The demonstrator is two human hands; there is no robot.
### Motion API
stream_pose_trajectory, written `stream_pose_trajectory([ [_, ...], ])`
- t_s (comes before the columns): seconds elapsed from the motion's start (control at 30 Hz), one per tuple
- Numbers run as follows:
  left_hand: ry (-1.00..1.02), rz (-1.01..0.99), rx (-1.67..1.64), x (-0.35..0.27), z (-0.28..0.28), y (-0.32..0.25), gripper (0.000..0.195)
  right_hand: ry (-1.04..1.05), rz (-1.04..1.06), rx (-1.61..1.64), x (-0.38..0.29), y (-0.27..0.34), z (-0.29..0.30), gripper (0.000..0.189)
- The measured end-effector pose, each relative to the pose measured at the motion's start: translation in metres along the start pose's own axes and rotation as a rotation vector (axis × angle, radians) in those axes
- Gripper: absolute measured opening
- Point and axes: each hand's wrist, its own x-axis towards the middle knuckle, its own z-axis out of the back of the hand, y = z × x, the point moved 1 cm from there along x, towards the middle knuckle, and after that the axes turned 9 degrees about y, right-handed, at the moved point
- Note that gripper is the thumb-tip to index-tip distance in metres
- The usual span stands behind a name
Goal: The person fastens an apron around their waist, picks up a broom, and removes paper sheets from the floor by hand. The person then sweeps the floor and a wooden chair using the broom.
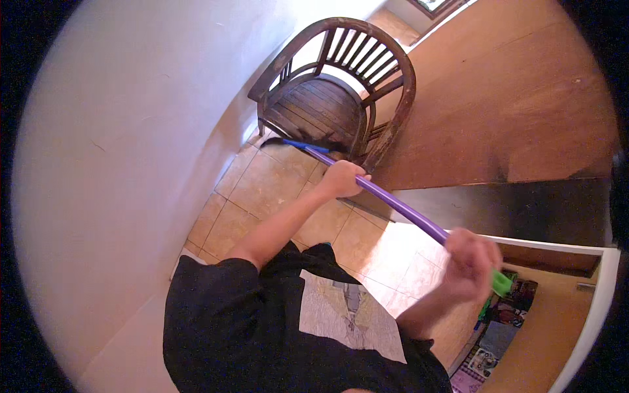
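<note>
Both hands grip the purple handle of a broom point(403, 209). My left hand point(341, 179) wraps the lower part of the handle, not far above the head. Farther up, my right hand point(471, 255) holds the handle close to its green end cap point(501, 284) and looks slightly blurred. The blue broom head point(307, 146) with dark bristles is at the front of a dark wooden armchair point(319, 105), above the tiled floor point(270, 182). Whether the bristles touch the tiles or the chair, I cannot tell.
A pale wall point(123, 147) runs along the left. To the right of the chair stands a large brown wooden panel point(491, 98). At the lower right, a white-edged frame point(607, 280) borders an area with several items, partly hidden. Bright light falls on the tiles.
</note>
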Motion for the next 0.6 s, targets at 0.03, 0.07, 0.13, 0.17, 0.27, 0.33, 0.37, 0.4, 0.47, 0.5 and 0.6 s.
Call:
stream_pose_trajectory([
  [0.03,0.006,0.001,0.001,-0.002,0.004,-0.017,0.044,-0.073,-0.004,-0.023,0.001,0.025,0.005,0.014],
  [0.07,-0.031,-0.072,-0.030,-0.001,0.007,-0.035,0.042,-0.113,0.131,-0.134,0.002,0.050,0.008,0.014],
  [0.13,-0.068,-0.140,-0.065,0.008,0.014,-0.059,0.041,-0.155,0.231,-0.280,0.005,0.079,0.010,0.013],
  [0.17,-0.100,-0.221,-0.065,0.016,0.017,-0.066,0.040,0.003,0.303,-0.008,0.005,0.085,0.008,0.011],
  [0.27,-0.175,-0.331,-0.048,0.046,0.028,-0.054,0.039,-0.005,0.433,0.113,0.004,0.065,0.000,0.015],
  [0.33,-0.217,-0.350,-0.032,0.067,0.030,-0.027,0.039,0.001,0.408,-0.147,0.006,0.027,-0.008,0.014],
  [0.37,-0.229,-0.314,-0.003,0.075,0.029,-0.010,0.039,0.127,0.267,-0.304,0.006,0.007,-0.014,0.015],
  [0.4,-0.209,-0.267,0.025,0.076,0.024,0.005,0.039,0.241,0.229,-0.325,0.006,-0.013,-0.020,0.016],
  [0.47,-0.247,-0.231,0.036,0.071,0.010,0.029,0.039,0.403,0.061,-0.338,0.009,-0.038,-0.029,0.016],
  [0.5,-0.257,-0.189,0.049,0.068,0.005,0.038,0.039,0.493,0.002,-0.261,0.010,-0.043,-0.034,0.015],
  [0.6,-0.216,-0.199,0.048,0.042,-0.016,0.030,0.036,0.523,-0.067,-0.315,0.010,-0.028,-0.036,0.014],
])
